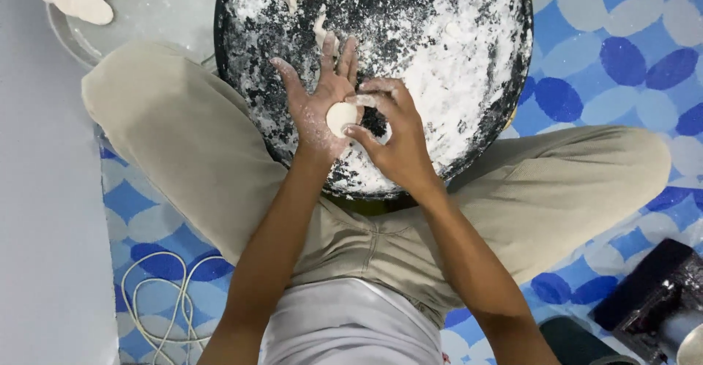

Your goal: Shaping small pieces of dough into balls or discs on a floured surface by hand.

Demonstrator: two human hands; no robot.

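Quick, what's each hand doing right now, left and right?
Left hand: open, palm up, a small dough ball resting on it.
Right hand: fingertips pinching that dough ball.

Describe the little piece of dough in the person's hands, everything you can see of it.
The dough piece is small, pale cream and smooth, shaped into a rounded, slightly flattened disc. It lies in the open palm of the left hand, which is turned up and dusted with flour. The right hand curls over it from the side, its floury fingers pressing on its edge. It is held just above the round black tray, which is covered in white flour. Its underside is hidden.
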